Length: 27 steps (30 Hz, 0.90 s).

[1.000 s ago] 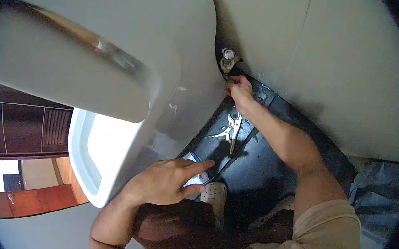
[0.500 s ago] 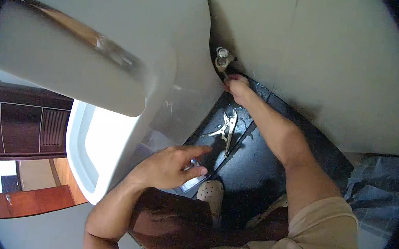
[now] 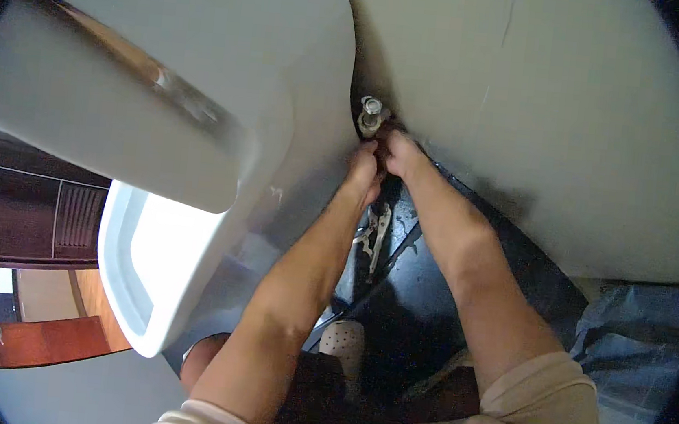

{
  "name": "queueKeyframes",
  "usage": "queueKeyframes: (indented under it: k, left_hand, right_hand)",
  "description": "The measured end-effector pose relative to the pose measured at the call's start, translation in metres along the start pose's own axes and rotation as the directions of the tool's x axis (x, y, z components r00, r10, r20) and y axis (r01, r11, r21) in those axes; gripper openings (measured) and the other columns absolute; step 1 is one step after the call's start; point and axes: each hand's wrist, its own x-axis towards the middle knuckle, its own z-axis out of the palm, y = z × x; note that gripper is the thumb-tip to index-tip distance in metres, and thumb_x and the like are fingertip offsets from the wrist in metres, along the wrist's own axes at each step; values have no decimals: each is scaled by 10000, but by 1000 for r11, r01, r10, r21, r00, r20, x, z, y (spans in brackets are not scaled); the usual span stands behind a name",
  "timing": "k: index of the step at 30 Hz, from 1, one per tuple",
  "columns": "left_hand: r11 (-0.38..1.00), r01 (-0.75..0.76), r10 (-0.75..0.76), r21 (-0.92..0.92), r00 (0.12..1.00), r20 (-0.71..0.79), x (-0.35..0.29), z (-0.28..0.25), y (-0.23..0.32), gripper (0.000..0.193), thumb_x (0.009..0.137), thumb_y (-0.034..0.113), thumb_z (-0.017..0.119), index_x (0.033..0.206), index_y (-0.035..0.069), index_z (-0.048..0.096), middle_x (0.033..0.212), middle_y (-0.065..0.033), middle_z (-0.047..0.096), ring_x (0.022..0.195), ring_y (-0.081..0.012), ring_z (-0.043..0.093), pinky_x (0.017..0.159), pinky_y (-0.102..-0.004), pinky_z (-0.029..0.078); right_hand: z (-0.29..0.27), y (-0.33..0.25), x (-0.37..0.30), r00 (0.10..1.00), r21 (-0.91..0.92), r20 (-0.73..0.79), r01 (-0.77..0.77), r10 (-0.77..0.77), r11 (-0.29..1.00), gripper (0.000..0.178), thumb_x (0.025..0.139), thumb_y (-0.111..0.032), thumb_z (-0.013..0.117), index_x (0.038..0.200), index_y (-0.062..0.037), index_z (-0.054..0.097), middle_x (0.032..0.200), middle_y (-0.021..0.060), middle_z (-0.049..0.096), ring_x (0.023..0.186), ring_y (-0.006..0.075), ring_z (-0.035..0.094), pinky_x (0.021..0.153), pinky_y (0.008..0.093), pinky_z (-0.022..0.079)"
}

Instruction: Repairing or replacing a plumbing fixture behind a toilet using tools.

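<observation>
Metal valve (image 3: 371,115) sits low by the wall (image 3: 545,109), just past both hands' fingertips, slightly left of the right hand (image 3: 401,154). Long axis runs roughly away from the person, shiny end farthest. Left hand (image 3: 365,170) and right about equally near. Both curled, partly closed; fingers hidden, can't tell what they grip. Locking pliers (image 3: 380,244) on floor, nearer the person.

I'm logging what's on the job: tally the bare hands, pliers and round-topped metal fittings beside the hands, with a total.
Left hand and right hand: 2
Pliers: 1
Metal fitting: 1
Total: 4
</observation>
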Motion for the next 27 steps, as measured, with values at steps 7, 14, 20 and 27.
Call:
queueKeyframes:
  k: [7, 14, 20, 27]
  left_hand:
    - [853, -37, 34, -521, 999, -14, 43, 25, -30, 266, 946, 203, 449, 1115, 79, 612, 1054, -93, 641, 908, -207, 603, 768, -316, 511]
    - [880, -266, 190, -393, 956, -222, 17, 48, -35, 247, 957, 143, 437, 1124, 59, 599, 1086, -104, 626, 908, -193, 599, 765, -293, 500]
    - [776, -176, 154, -606, 984, -88, 36, 33, -35, 257, 952, 127, 431, 1138, 57, 596, 1116, -112, 628, 951, -203, 609, 801, -302, 507]
    - [338, -58, 70, -939, 997, -36, 91, 19, -58, 275, 936, 129, 424, 1132, 33, 592, 1102, -124, 637, 943, -237, 616, 784, -320, 523]
  right_hand:
    - [-17, 3, 6, 908, -487, -192, 242, -372, 839, 215, 834, -19, 559, 1021, -50, 661, 935, 85, 681, 809, 188, 619, 714, 299, 512]
    - [-20, -5, -11, 882, -767, -132, 199, -453, 611, 234, 839, -112, 599, 1050, -43, 672, 1007, 114, 678, 830, 197, 610, 751, 323, 497]
    - [27, -20, -34, 783, -959, -134, 51, -607, 277, 219, 856, -164, 573, 1011, -46, 674, 967, 98, 681, 811, 204, 603, 748, 298, 482]
    - [72, -47, -60, 819, -843, -48, 274, -572, 463, 301, 913, -278, 470, 989, -69, 673, 950, 110, 673, 795, 263, 605, 715, 336, 481]
